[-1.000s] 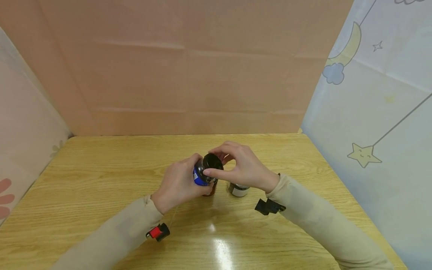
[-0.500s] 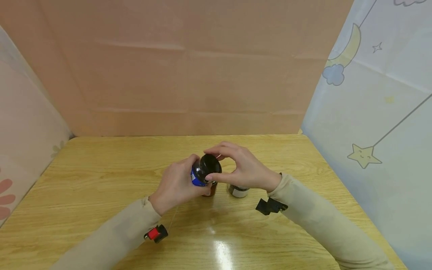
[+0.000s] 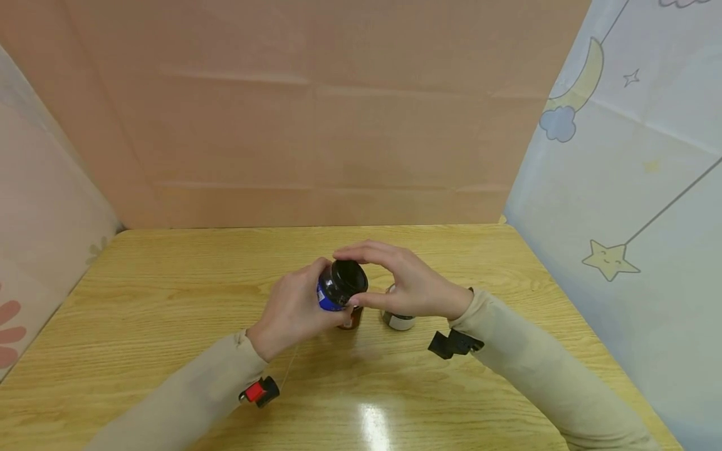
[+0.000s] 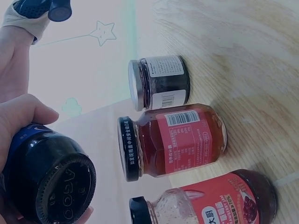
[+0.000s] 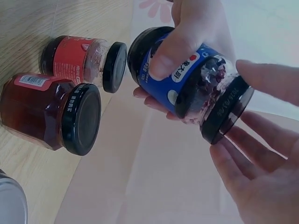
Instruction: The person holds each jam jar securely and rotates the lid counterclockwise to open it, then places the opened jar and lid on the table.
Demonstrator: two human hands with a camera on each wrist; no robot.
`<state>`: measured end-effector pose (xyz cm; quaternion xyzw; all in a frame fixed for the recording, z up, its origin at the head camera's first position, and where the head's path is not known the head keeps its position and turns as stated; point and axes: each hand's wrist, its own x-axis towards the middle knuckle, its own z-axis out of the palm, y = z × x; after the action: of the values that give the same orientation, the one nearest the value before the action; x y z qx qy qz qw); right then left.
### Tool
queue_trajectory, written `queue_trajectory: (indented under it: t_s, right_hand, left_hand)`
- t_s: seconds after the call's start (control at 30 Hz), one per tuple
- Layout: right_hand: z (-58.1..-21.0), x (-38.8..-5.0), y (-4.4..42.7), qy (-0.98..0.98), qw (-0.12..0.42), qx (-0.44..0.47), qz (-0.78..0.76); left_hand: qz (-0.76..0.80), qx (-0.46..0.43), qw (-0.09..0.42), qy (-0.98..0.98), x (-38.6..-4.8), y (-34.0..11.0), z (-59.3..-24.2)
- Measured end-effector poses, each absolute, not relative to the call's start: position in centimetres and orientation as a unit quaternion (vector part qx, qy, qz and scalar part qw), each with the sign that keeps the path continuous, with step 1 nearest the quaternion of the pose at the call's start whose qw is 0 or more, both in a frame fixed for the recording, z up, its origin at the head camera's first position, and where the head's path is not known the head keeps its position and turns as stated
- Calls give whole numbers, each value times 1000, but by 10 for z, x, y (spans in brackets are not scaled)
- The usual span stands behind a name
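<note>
My left hand (image 3: 290, 307) grips a glass jam jar (image 5: 161, 81) with a blue label, held tilted above the table. Its black lid (image 3: 350, 277) faces up toward the head camera. My right hand (image 3: 414, 285) pinches the lid's rim, thumb on one side and fingertips on the other, plain in the right wrist view. Dark, reddish bits show through the glass near the neck. The left wrist view has the jar's embossed base. Whether the lid is loose on the jar, I cannot tell.
Three more jars stand on the wooden table (image 3: 169, 300): a small dark one with a white label (image 4: 166, 81), a hexagonal amber one with a red label (image 4: 187, 140), and a red-labelled one (image 4: 224, 200). A patterned sheet (image 3: 632, 188) hangs at the right.
My right fingers have turned counterclockwise about the lid, seen from above: fingertips leftward, thumb slightly right. The jar and left hand have shifted a little left.
</note>
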<state>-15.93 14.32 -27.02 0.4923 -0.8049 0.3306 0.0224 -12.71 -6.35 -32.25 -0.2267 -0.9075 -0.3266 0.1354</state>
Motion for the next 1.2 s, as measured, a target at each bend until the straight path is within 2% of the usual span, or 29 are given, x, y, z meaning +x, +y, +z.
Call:
queue_trajectory:
  t_s: [0.13,0.23,0.4,0.5,0.83,1.2]
  right_hand:
    - [-270,-158,141,-805,37,485,340]
    - [-269,-157,137,-828,43,445,338]
    - [-266,-156,132,-873,30,361,326]
    - [-265,-156,132,-882,23,344,321]
    - [-268,-157,135,-860,22,379,341]
    - [-268,-157,139,-850,34,404,338]
  left_hand:
    - [-329,-224,136,-907,-127,-63,-321]
    - [-332,-223,133,-907,-127,-62,-320]
    - [-322,-219,133,-911,-127,-61,-320]
    - [-318,-223,139,-911,-128,-61,-320]
    - [-320,-235,155,-905,-127,-61,-322]
    - [-338,-222,138,-904,-126,-63,-322]
